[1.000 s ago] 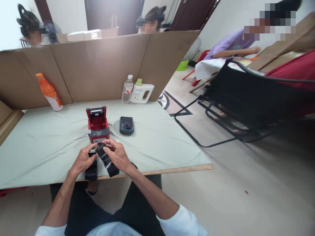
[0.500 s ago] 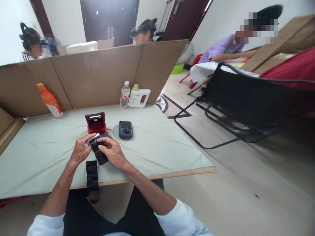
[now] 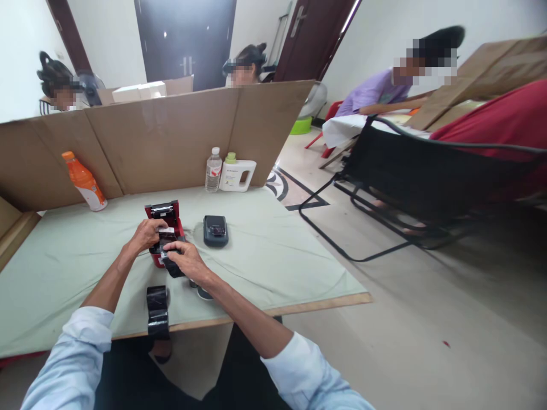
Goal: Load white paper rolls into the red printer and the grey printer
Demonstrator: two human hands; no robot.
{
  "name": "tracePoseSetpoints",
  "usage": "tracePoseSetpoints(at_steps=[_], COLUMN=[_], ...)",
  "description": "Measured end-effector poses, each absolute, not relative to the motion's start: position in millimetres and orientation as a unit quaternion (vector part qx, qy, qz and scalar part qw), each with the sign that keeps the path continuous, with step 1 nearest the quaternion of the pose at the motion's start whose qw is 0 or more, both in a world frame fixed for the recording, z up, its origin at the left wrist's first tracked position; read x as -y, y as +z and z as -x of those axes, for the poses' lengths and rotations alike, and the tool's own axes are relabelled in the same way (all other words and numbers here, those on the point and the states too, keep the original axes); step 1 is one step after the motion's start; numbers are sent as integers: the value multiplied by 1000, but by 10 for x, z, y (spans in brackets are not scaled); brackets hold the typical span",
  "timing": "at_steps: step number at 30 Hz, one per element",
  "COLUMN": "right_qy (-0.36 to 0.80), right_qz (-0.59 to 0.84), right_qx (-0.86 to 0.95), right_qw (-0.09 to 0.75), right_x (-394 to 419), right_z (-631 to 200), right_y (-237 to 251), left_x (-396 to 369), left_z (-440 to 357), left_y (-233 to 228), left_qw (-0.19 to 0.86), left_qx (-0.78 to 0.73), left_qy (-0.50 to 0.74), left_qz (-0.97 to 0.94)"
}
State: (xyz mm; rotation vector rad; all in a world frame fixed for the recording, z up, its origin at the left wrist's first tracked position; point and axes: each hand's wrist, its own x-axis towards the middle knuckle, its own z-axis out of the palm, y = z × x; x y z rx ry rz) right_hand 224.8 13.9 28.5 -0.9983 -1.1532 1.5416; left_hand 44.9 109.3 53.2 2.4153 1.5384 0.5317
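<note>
A red and black device with its lid raised, like a small label printer, stands on the table in front of me. My left hand is over its left side, fingers closed on the pale upper end of a glossy black segmented strip. Lower down, my right hand pinches the same strip against the printer's front. Part of the printer is hidden by my hands. Another black segmented strip lies nearer me and hangs over the table edge. To the right rests a dark, closed device.
An orange bottle, a clear water bottle and a white jug stand along a cardboard partition. A small dark round object lies by my right forearm. A black folding chair is on the right; several people sit beyond.
Both hands have carried the strip forward and up to the opened printer, and the left hand now reaches over its side. The round object by my right forearm has come into view.
</note>
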Motion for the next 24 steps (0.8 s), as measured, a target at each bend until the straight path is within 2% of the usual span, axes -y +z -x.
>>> tracePoseSetpoints(at_steps=[7, 14, 24], right_qy=[629, 615, 614], right_qz=[410, 409, 412], right_qx=[474, 482, 483], right_qw=[460, 470, 469], right_x=[-156, -172, -161], right_z=[-2244, -2232, -2223], right_y=[266, 237, 273], left_x=[-1084, -1121, -1135], left_z=[-429, -445, -464], left_y=[651, 528, 498], left_qw=[142, 132, 143], left_qx=[-507, -527, -542], left_qy=[143, 210, 225], left_qz=[-838, -813, -797])
